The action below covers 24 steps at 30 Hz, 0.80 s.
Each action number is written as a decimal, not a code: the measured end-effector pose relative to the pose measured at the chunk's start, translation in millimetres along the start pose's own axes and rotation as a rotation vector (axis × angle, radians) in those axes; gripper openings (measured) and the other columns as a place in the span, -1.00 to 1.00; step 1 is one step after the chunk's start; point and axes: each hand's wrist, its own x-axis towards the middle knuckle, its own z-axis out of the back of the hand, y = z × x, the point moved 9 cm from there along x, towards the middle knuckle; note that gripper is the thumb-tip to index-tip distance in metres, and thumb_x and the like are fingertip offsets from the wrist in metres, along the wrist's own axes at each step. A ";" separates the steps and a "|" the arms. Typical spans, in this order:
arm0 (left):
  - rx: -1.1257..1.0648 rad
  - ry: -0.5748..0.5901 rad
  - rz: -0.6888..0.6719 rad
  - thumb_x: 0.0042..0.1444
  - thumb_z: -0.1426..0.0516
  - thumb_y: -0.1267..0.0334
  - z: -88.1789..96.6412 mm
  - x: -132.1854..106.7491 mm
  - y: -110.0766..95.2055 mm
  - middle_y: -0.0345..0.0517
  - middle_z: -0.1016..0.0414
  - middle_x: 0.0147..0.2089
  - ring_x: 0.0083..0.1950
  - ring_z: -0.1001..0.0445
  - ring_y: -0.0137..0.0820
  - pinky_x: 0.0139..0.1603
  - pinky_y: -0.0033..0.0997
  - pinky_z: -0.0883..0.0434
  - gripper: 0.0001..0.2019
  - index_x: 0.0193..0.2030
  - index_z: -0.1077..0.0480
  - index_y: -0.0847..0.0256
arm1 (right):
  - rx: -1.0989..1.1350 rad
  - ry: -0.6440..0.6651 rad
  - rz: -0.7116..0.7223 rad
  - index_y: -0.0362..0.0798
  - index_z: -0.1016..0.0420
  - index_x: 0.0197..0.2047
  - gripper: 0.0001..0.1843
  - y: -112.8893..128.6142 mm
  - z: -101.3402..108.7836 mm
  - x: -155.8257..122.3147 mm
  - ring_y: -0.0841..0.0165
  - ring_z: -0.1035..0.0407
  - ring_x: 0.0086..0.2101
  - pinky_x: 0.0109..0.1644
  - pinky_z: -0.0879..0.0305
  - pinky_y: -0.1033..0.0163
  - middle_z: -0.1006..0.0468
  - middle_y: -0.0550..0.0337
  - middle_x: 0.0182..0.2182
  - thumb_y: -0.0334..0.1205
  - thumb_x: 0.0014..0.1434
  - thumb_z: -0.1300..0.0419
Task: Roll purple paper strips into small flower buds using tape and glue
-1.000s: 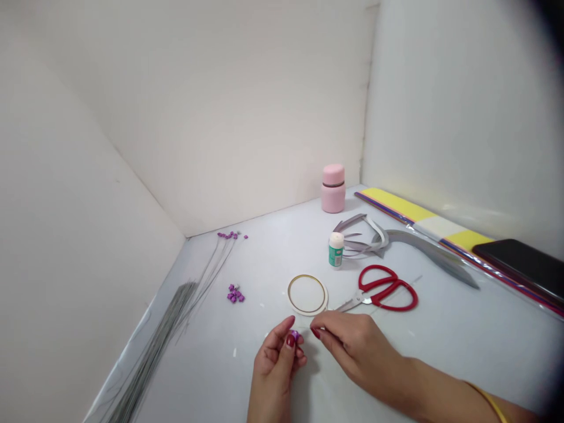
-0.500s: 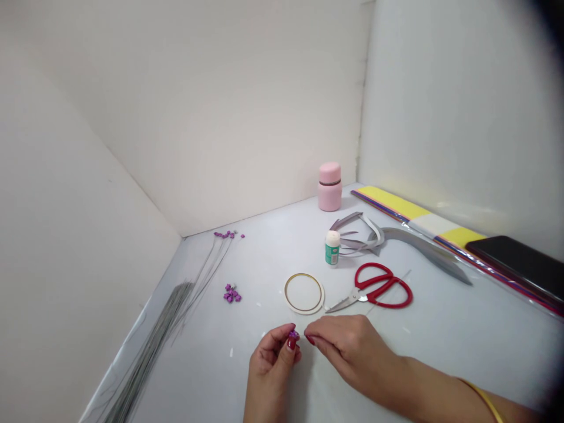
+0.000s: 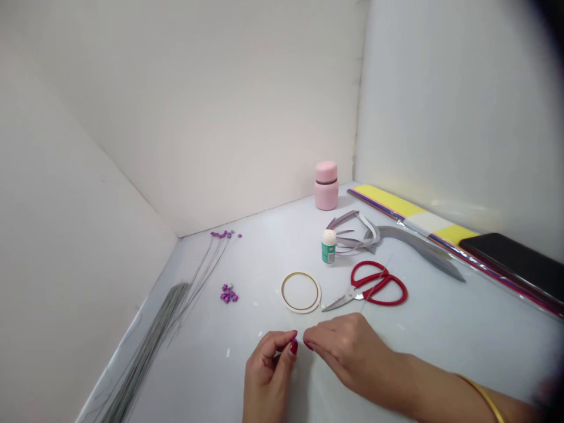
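Observation:
My left hand point(image 3: 272, 367) is closed in a pinch near the table's front, with a small purple paper star point(image 3: 294, 340) between thumb and forefinger. Only a sliver of the star shows. Just to its right, my right hand point(image 3: 346, 349) is closed too, fingertips pressed together and almost meeting the left ones. A thin grey wire point(image 3: 375, 288) sticks up from behind the right hand and crosses over the red-handled scissors point(image 3: 382, 288); its held end is hidden in the fingers. Left of the hands lies a little pile of purple stars point(image 3: 229, 294).
A roll of narrow tape point(image 3: 284, 299) lies beyond my hands. Behind it stand a green-white glue bottle point(image 3: 328, 249) and a pink jar point(image 3: 326, 194). Grey paper strips point(image 3: 423, 252), paper packs point(image 3: 392, 204) and a phone point(image 3: 515, 264) are right; a wire bundle point(image 3: 150, 352) is left.
The wire behind my right hand has swung to a steeper angle. The purple star has sunk deeper between my left fingertips. The whole view has shifted slightly.

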 end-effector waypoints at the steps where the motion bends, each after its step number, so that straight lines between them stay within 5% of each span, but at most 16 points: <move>1: 0.030 0.029 -0.022 0.00 -0.14 0.24 -1.3 0.4 -0.8 -0.14 -0.46 -0.39 -0.34 -0.40 -0.39 -0.32 -0.47 -0.31 -0.88 -0.35 -0.49 0.16 | -0.009 0.002 0.013 -0.05 -0.31 -0.43 -0.82 0.4 -0.6 0.0 0.44 -0.28 -0.56 -0.51 0.07 0.31 -0.45 0.27 -0.57 -0.43 0.11 0.05; 5: 0.085 0.103 -0.045 0.01 -0.12 0.23 -4.5 1.3 4.7 -0.10 -0.47 -0.39 -0.34 -0.43 -0.35 -0.31 -0.43 -0.32 -0.86 -0.34 -0.49 0.18 | -0.017 0.011 0.043 -0.05 -0.30 -0.43 -0.83 0.7 -5.4 -0.6 0.45 -0.27 -0.58 -0.53 0.12 0.30 -0.46 0.29 -0.56 -0.45 0.09 0.04; 14: 0.078 0.106 0.077 -0.02 -0.14 0.17 -4.7 0.4 24.7 -0.09 -0.47 -0.43 -0.36 -0.41 -0.33 -0.33 -0.44 -0.32 -0.83 -0.38 -0.50 0.21 | -0.026 0.061 0.009 -0.07 -0.31 -0.43 -0.82 -0.3 -18.1 -2.2 0.43 -0.32 -0.55 -0.51 0.09 0.29 -0.48 0.25 -0.54 -0.43 0.10 0.06; 24: 0.069 0.082 0.054 -0.03 -0.15 0.18 -4.8 -0.5 24.8 -0.11 -0.47 -0.45 -0.38 -0.40 -0.35 -0.33 -0.45 -0.31 -0.85 -0.41 -0.50 0.19 | -0.001 0.053 0.003 -0.07 -0.31 -0.45 -0.79 0.2 -21.2 -2.1 0.44 -0.31 -0.56 -0.52 0.05 0.32 -0.47 0.24 -0.56 -0.40 0.13 0.09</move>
